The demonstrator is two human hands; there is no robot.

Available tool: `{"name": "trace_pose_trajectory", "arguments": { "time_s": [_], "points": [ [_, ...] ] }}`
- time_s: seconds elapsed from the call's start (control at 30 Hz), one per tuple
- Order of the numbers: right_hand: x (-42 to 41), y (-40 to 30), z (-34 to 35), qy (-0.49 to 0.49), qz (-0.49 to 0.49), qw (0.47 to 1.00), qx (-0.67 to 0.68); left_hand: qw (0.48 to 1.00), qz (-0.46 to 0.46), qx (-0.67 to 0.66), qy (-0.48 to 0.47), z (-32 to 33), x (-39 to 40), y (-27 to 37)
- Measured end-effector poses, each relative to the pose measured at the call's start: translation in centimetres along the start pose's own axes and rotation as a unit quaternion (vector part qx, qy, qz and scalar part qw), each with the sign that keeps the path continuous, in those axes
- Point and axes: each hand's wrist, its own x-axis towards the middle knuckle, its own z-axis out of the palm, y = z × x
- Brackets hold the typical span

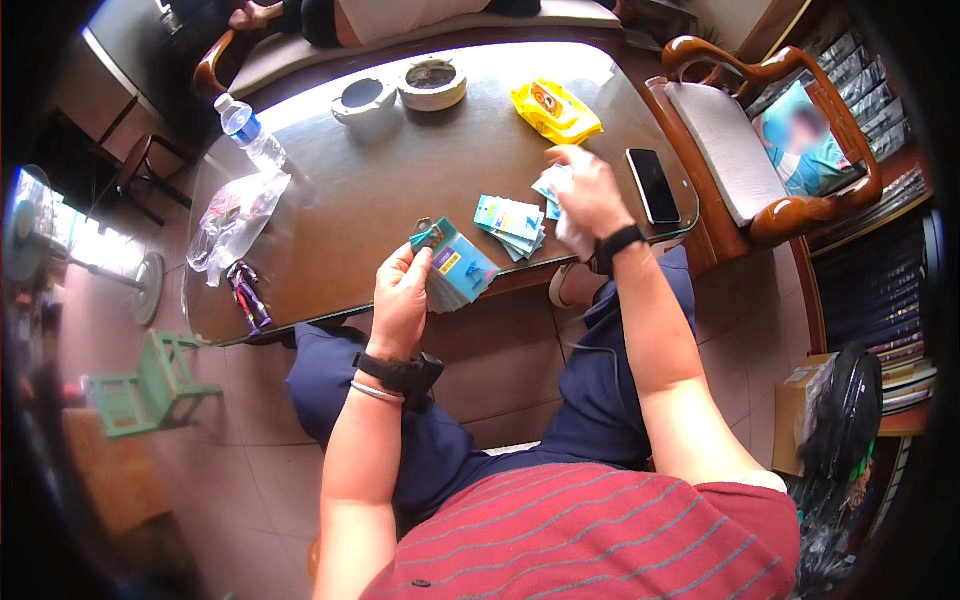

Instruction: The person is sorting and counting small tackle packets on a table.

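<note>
My left hand [400,300] grips a fanned stack of blue hang-hole packets [463,271] by its top end, thumb on top. The stack hangs just past the table's near edge, and its front bears writing and a small picture. My right hand [592,195], slightly blurred, is closed around a crumpled white wipe [576,238]. Partly hidden under its fingers is a light-blue packet [549,196] on the table. Between my hands lies an overlapping pile of similar packets [511,223].
On the glass-topped table [360,255] are a yellow wipes pack [556,112], phone [652,186], water bottle [251,133], plastic bag [238,217], toy figure [247,298] and two round containers [433,84]. A person [405,19] occupies the far bench. A wooden armchair [716,142] stands right.
</note>
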Motion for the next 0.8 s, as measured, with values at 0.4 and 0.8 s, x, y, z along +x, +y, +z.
{"name": "trace_pose_trajectory", "arguments": {
  "time_s": [0.4,0.8],
  "points": [
    [-6.2,-9.7,5.5,-0.158,-0.125,0.977,0.065,1.0,0.004,-0.022,0.004,-0.1,0.2,0.4],
    [-3.5,-8.9,4.4,-0.288,0.138,0.882,0.347,0.998,-0.033,-0.034,-0.033,0.6,-0.1,0.7]
  ]
}}
